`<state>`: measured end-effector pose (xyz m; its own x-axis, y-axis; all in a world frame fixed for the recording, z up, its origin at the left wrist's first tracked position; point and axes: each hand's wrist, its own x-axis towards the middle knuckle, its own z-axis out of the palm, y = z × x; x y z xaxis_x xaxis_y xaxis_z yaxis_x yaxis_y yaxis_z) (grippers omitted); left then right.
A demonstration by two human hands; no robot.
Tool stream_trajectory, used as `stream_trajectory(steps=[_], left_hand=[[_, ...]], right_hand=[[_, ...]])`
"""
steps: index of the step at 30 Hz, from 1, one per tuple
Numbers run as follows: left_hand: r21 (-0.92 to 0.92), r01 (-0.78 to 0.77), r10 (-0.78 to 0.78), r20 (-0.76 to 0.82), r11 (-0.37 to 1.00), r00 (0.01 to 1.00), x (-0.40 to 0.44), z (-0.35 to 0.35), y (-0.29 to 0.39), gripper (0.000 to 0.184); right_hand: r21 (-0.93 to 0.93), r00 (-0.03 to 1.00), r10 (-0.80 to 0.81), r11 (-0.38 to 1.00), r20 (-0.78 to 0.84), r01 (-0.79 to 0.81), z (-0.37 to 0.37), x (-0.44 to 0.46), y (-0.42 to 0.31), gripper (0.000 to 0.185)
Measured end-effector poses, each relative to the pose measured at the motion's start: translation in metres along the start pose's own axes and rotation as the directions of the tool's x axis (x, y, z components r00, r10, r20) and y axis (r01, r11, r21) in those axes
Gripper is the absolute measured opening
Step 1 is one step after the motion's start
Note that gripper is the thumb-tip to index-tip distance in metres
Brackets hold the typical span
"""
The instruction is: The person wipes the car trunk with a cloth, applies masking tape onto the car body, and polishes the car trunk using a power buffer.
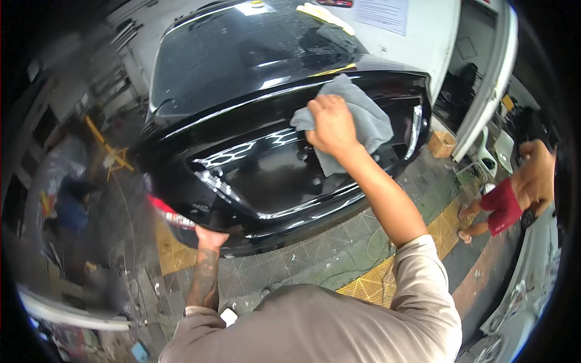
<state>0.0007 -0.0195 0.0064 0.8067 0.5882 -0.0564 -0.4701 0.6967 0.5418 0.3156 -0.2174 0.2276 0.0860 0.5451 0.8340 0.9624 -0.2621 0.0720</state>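
Head view, the only 1: 2 bare hands were visible, well apart, both at the rear of 1 black car. The right hand was closed on 1 gray cloth, its fingers bent over the fabric; the cloth lay against the right half of the trunk lid, its lower part hanging loose. The left hand touched the car's lower edge beside 1 red-and-clear tail light; its fingers were hidden, so grip could not be told. 1 pale yellow cloth lay near the top of the rear window. Surroundings: 1 printed sheet on the wall, 1 cardboard box on the floor, 2 white chairs, 1 yellow stand at left, and 1 person in red shorts at right.
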Motion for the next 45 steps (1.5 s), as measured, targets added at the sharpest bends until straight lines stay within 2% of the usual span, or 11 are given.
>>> stream_trajectory(steps=[9, 15, 17, 20, 24, 31, 32, 36, 38, 42, 45], left_hand=[[-0.243, 0.086, -0.075, 0.055, 0.966, 0.996, 0.001, 0.002, 0.005, 0.068], [-0.279, 0.155, -0.120, 0.139, 0.948, 0.983, 0.003, -0.012, 0.006, 0.066], [-0.284, 0.135, -0.111, 0.100, 0.949, 0.989, 0.007, -0.026, 0.002, 0.063], [-0.274, 0.118, -0.106, 0.058, 0.955, 0.993, 0.006, 0.001, 0.003, 0.059], [-0.157, 0.136, -0.114, 0.144, 0.978, 0.983, 0.002, -0.003, 0.005, 0.055], [-0.219, 0.257, -0.230, 0.142, 0.941, 0.963, 0.002, 0.016, 0.016, 0.051], [0.269, 0.066, -0.102, 0.121, 0.961, 0.987, 0.005, 0.000, 0.020, 0.051], [0.863, -0.320, 0.107, 0.387, -0.390, 0.916, -0.009, -0.013, 0.020, 0.054], [0.801, -0.275, 0.114, 0.389, -0.532, 0.914, -0.011, 0.020, 0.011, 0.054], [0.523, -0.069, 0.115, -0.055, 0.849, 0.992, 0.002, -0.002, -0.005, 0.059], [-0.050, -0.040, 0.035, -0.106, 0.998, 0.994, -0.003, -0.017, -0.050, 0.063]], right_hand=[[0.375, 0.949, -0.315, 0.880, 0.001, 0.292, 0.042, -0.015, -0.074, 0.061], [-0.027, 0.998, -0.035, 0.999, 0.052, 0.037, -0.024, -0.025, 0.087, 0.046], [0.109, 0.794, 0.601, 0.787, 0.091, -0.608, -0.038, -0.015, 0.112, 0.037], [0.622, 0.584, 0.811, 0.477, -0.040, -0.621, -0.040, -0.022, 0.103, 0.042], [0.014, 0.886, 0.439, 0.897, -0.148, -0.442, 0.049, -0.014, -0.031, 0.077], [0.605, 0.999, 0.042, 0.795, 0.028, -0.051, 0.056, -0.015, -0.193, 0.082], [0.701, 0.993, -0.110, 0.711, 0.036, 0.053, 0.056, -0.019, -0.186, 0.078], [0.922, 0.982, 0.100, 0.339, 0.163, -0.188, 0.026, -0.061, -0.132, 0.058], [0.821, 0.966, 0.258, 0.555, -0.016, -0.134, 0.041, -0.129, -0.113, 0.043], [0.832, 0.405, 0.731, -0.523, 0.549, -0.182, -0.031, -0.214, -0.024, 0.033], [0.884, 0.163, 0.878, -0.464, 0.450, 0.059, -0.082, -0.231, 0.059, 0.038]])
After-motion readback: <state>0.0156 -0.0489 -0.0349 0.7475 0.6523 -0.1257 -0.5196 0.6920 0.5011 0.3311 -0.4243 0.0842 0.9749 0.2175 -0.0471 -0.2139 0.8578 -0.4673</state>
